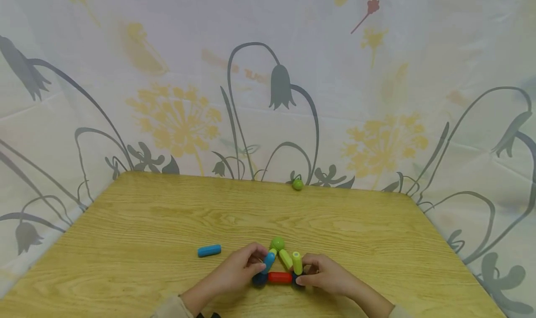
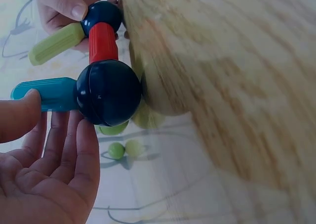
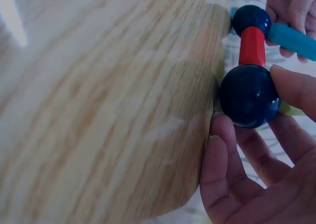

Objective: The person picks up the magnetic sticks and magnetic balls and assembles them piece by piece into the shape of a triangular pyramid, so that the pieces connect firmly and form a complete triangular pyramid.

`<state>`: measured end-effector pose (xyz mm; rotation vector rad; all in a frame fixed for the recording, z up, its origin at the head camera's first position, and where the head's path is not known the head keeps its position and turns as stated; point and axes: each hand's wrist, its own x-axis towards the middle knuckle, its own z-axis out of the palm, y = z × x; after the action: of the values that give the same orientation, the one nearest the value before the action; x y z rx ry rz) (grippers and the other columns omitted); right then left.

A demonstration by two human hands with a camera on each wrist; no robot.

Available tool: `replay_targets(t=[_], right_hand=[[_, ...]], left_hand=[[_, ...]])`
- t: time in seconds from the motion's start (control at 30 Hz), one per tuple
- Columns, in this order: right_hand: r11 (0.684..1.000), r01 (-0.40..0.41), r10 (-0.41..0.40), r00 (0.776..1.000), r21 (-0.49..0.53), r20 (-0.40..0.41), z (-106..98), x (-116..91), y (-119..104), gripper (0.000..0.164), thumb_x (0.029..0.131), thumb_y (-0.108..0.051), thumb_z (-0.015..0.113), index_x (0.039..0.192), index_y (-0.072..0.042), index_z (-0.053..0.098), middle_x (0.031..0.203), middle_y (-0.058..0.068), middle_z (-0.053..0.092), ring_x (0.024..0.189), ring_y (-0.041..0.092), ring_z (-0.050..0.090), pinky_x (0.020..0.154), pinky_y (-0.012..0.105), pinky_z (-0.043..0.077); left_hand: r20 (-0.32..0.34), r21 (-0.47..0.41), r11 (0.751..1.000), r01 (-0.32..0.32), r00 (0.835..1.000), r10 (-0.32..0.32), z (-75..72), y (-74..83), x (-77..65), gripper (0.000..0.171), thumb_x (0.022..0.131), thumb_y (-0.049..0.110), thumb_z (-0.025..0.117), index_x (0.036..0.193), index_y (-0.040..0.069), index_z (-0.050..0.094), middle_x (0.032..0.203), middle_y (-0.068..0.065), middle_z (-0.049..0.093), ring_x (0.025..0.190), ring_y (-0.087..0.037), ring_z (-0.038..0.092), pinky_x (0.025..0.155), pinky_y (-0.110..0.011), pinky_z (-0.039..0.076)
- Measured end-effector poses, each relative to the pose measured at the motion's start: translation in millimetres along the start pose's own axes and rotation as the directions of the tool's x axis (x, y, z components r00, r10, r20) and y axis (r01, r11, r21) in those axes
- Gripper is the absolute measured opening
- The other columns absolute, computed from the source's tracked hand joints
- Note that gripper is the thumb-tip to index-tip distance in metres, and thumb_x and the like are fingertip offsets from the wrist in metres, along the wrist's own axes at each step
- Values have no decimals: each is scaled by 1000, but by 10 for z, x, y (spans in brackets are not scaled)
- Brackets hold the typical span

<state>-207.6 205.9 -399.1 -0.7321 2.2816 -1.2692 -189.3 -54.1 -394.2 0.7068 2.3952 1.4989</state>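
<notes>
A triangle of magnetic-style rods and balls lies on the table between the two hands. A red rod [image 1: 279, 277] joins two dark blue balls at its near side; yellow-green rods [image 1: 286, 259] run back to a green ball [image 1: 278, 244]. My left hand [image 1: 236, 270] pinches a blue rod [image 2: 57, 94] that stands up from the left dark blue ball [image 2: 109, 93]. At the other corner my right hand [image 1: 328, 275] grips the right dark blue ball [image 3: 250, 96] between thumb and fingers. From that ball rises a yellow-green rod [image 1: 297, 263].
A loose blue rod [image 1: 209, 250] lies left of the triangle. Far back, by the patterned curtain [image 1: 259, 136], sits another green ball [image 1: 298, 184]. The wooden table [image 1: 159, 215] meets the curtain at its back and sides. Something black [image 1: 208, 315] shows at the bottom edge.
</notes>
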Motion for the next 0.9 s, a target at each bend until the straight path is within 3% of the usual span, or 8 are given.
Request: replay_targets(t=[0.33, 0.47, 0.6, 0.77, 0.9], right_hand=[[1000, 9, -8, 1000, -6, 16, -8, 0, -3, 17, 87, -14, 65, 101, -4, 65, 90, 4, 56, 70, 12, 51, 59, 24, 41], [998, 25, -26, 1000, -65, 0, -10, 5, 4, 13, 86, -12, 65, 99, -8, 61, 92, 2, 54, 69, 11, 48, 58, 24, 41], [997, 12, -13, 1000, -75, -15, -30, 8, 13, 21, 85, -10, 65, 105, -9, 59, 89, 2, 55, 67, 11, 48, 57, 24, 40], [994, 4, -7, 1000, -109, -29, -65, 26, 38, 33, 81, -6, 67, 112, -8, 58, 83, 2, 55, 66, 13, 48, 57, 25, 41], [983, 22, -31, 998, -184, -45, -84, 66, 53, 37, 77, -6, 69, 113, -9, 61, 92, 1, 57, 77, 16, 52, 64, 29, 44]], left_hand=[[-7, -5, 1000, 21, 1000, -21, -42, -26, -23, 18, 94, 11, 56, 111, 7, 58, 107, -1, 59, 97, -20, 55, 82, -32, 45], [-60, 15, 1000, 25, 998, -24, -165, -95, -56, 18, 93, 10, 58, 110, 6, 61, 105, -4, 60, 96, -21, 55, 80, -34, 46], [-132, 78, 996, 46, 991, -35, -343, -168, -120, 18, 91, 10, 61, 108, 6, 63, 106, -6, 61, 98, -25, 54, 80, -37, 45], [-234, 148, 982, 116, 969, -79, -557, -232, -215, 20, 87, 10, 66, 107, 7, 64, 105, -5, 62, 101, -29, 53, 84, -43, 43], [-283, 182, 968, 170, 952, -114, -668, -266, -277, 25, 83, 7, 69, 108, 6, 65, 106, -5, 61, 104, -32, 53, 87, -47, 42]])
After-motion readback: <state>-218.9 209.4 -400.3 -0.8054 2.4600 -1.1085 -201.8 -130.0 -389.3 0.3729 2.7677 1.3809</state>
